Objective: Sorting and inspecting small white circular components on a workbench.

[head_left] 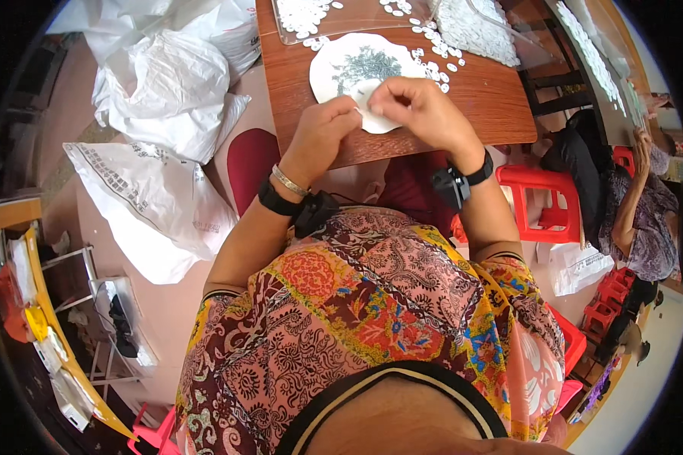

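Note:
A white plate [325, 70] with a wavy rim lies near the front of the brown wooden table, with a heap of small dark grey metal pieces [368, 64] on it. My left hand [319, 135] is closed in a pinch over the plate's front left edge; what it holds is too small to name. Just to its right, my right hand [426, 111] has thumb and forefinger brought together above the plate, and what lies between them cannot be made out. Small white oval plastic pieces [432, 70] are scattered beside the plate.
More white pieces fill a clear tray [474, 34] at the back right of the table [501, 106]. White sacks [163, 91] lie on the floor to the left. A red stool [542, 203] stands at the right, near another person [641, 212].

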A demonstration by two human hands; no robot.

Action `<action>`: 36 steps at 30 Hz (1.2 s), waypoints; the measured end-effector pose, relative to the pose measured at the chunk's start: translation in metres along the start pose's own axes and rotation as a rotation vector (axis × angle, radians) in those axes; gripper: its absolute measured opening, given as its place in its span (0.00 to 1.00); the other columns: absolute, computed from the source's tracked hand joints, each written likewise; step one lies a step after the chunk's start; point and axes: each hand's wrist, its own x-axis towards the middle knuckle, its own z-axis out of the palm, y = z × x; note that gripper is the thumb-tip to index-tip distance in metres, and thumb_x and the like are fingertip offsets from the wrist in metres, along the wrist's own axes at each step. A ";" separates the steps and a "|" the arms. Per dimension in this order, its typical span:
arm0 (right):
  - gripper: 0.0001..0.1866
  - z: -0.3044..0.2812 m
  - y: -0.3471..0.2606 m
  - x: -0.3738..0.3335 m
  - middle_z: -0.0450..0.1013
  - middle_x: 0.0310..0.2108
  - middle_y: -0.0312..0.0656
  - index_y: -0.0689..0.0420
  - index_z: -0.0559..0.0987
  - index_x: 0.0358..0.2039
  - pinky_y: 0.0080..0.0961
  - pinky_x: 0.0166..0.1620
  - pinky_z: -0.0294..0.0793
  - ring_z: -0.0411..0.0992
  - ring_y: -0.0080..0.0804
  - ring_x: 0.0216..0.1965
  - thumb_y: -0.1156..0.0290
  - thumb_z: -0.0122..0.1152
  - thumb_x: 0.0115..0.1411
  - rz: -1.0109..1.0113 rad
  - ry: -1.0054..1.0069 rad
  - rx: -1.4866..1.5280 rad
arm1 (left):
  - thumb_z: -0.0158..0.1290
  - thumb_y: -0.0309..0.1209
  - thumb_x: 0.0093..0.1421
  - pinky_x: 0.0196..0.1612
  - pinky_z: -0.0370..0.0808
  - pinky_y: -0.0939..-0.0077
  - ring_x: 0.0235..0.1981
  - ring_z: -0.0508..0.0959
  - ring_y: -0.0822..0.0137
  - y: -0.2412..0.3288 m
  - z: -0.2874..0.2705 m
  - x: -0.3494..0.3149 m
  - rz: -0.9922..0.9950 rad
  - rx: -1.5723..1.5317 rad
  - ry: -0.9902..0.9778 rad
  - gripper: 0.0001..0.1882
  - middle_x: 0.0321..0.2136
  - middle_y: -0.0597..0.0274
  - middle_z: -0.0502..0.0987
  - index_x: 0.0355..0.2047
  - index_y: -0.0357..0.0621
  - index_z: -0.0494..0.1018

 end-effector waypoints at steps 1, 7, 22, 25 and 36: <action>0.06 -0.002 0.005 0.008 0.72 0.22 0.35 0.62 0.77 0.30 0.19 0.29 0.67 0.66 0.17 0.25 0.72 0.59 0.55 0.001 -0.004 0.000 | 0.47 0.31 0.57 0.23 0.62 0.78 0.18 0.64 0.75 0.001 -0.004 0.000 -0.002 -0.002 0.003 0.11 0.14 0.64 0.65 0.22 0.36 0.68; 0.09 -0.007 0.032 0.040 0.74 0.23 0.44 0.54 0.80 0.29 0.34 0.31 0.70 0.72 0.43 0.26 0.66 0.55 0.52 -0.009 0.099 -0.553 | 0.42 0.32 0.62 0.23 0.62 0.83 0.17 0.66 0.76 0.002 -0.018 -0.002 -0.038 -0.189 0.076 0.13 0.15 0.67 0.67 0.22 0.40 0.67; 0.07 0.013 0.040 0.064 0.74 0.24 0.48 0.57 0.76 0.25 0.38 0.33 0.72 0.73 0.47 0.28 0.68 0.53 0.50 -0.212 0.024 -1.048 | 0.45 0.32 0.56 0.19 0.60 0.85 0.15 0.66 0.78 -0.002 -0.015 -0.001 -0.136 -0.288 0.140 0.11 0.13 0.70 0.66 0.20 0.42 0.69; 0.07 0.008 0.039 0.059 0.72 0.22 0.48 0.58 0.75 0.24 0.36 0.32 0.72 0.71 0.45 0.25 0.68 0.53 0.50 -0.201 0.081 -0.915 | 0.46 0.32 0.56 0.19 0.60 0.85 0.15 0.66 0.78 -0.001 -0.014 -0.001 -0.156 -0.312 0.150 0.11 0.13 0.70 0.66 0.20 0.42 0.69; 0.08 -0.013 0.057 0.033 0.69 0.23 0.29 0.62 0.76 0.38 0.14 0.31 0.67 0.65 0.15 0.25 0.74 0.55 0.59 0.095 0.065 0.212 | 0.46 0.33 0.57 0.19 0.60 0.86 0.15 0.65 0.78 0.003 -0.003 0.002 -0.193 -0.290 0.125 0.11 0.13 0.69 0.67 0.21 0.42 0.69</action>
